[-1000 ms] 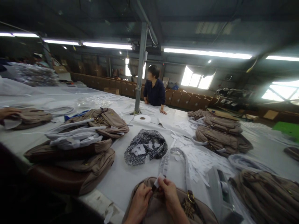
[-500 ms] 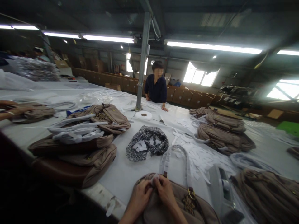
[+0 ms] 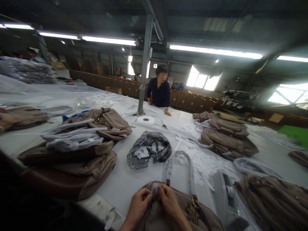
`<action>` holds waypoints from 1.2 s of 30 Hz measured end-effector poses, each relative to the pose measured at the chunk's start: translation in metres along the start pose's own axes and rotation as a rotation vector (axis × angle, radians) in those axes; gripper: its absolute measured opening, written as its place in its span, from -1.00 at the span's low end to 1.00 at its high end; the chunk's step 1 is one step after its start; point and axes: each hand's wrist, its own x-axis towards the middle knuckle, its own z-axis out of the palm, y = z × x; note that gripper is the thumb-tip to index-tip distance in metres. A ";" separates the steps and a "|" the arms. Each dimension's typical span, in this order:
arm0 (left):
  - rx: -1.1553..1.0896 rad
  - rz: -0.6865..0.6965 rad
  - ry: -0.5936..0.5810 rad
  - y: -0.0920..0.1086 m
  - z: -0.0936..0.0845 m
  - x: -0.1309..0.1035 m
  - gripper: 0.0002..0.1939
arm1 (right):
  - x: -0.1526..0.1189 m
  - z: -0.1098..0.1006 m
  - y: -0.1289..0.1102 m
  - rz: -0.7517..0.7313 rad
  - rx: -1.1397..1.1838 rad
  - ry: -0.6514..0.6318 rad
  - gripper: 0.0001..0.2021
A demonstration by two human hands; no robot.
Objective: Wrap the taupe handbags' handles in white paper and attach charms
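Observation:
A taupe bag point(image 3: 178, 208) lies at the table's front edge, its wrapped strap point(image 3: 190, 160) looping up behind it and a dark charm point(image 3: 193, 212) hanging on its right side. My left hand point(image 3: 139, 203) pinches a small whitish piece point(image 3: 155, 190) at the bag's top edge. From the other side my right hand point(image 3: 168, 199) presses its closed fingers on the same piece. Beyond the bag sits a black-and-white speckled cloth point(image 3: 149, 149) with white slips point(image 3: 142, 152) in it.
Stacked bags point(image 3: 96, 157) stand at left, more bags point(image 3: 228, 141) at right. A grey tape dispenser point(image 3: 223, 195) is right of the bag. Paper slips point(image 3: 202, 160), a white roll point(image 3: 145, 120) and a metal post point(image 3: 145, 64) lie beyond. A person point(image 3: 158, 88) leans on the far side.
The view has shifted slightly to the right. My hands have moved slightly apart, and the whitish piece shows more between them. The other person's hands at far left show less.

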 end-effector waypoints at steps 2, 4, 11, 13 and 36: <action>-0.002 -0.014 0.003 -0.001 -0.001 -0.001 -0.77 | -0.001 -0.001 -0.003 -0.002 0.009 -0.037 -0.73; -0.001 -0.025 0.011 -0.001 -0.001 -0.001 -0.78 | -0.002 -0.001 -0.006 -0.002 0.007 -0.070 -0.82; -0.047 -0.033 -0.021 -0.001 0.000 0.006 -0.70 | -0.002 0.004 -0.011 0.010 -0.006 -0.107 -0.83; -0.062 -0.023 -0.057 0.000 -0.002 0.006 -0.65 | -0.003 0.003 -0.013 0.006 0.013 -0.113 -0.81; 0.018 0.087 0.000 0.011 0.001 -0.011 -0.74 | -0.003 -0.001 -0.016 0.029 0.060 -0.151 -0.89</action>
